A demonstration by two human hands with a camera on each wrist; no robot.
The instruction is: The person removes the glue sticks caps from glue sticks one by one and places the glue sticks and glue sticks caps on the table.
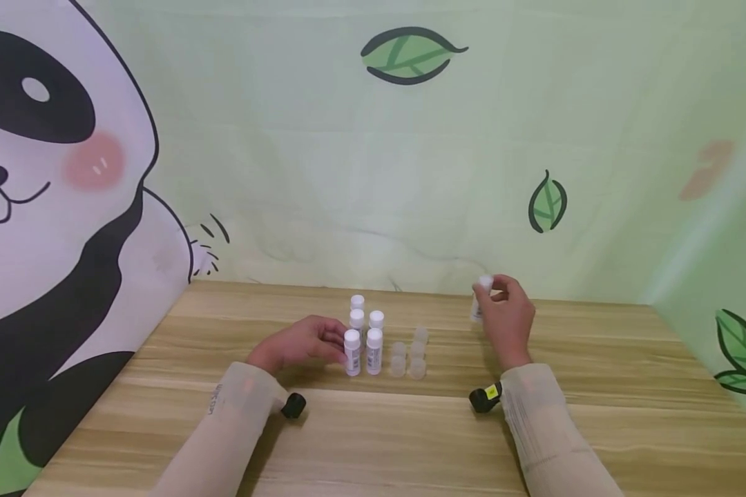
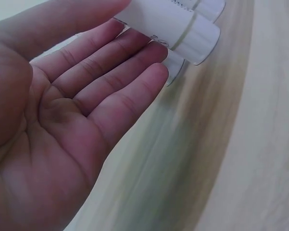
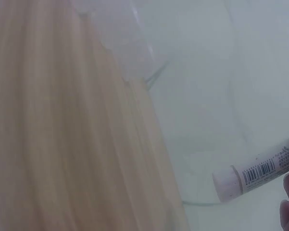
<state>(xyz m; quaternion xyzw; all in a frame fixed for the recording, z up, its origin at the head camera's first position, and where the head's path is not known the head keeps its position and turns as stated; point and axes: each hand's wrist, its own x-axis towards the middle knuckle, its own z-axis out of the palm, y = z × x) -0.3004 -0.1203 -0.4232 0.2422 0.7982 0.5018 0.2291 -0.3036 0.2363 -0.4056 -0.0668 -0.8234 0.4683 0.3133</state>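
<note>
Several white capped tubes (image 1: 374, 352) with printed labels stand upright in a tight cluster, in two columns. My left hand (image 1: 311, 343) is at the cluster's left side. Its thumb and fairly straight fingers touch the front left tube (image 1: 352, 353); the left wrist view shows its palm (image 2: 62, 130) uncovered and the fingertips against a tube (image 2: 163, 21). Farther right, near the back of the table, my right hand (image 1: 511, 314) pinches another white tube (image 1: 477, 307) between thumb and fingers. A barcode shows on this held tube (image 3: 255, 173) in the right wrist view, where only fingertips appear at the edge.
Small translucent round pieces (image 1: 418, 367) stand in two columns just right of the tube cluster. The wood-grain table (image 1: 385, 442) ends at the back against a pale green printed cloth (image 1: 323, 172). Black wrist devices (image 1: 294, 406) sit at both cuffs.
</note>
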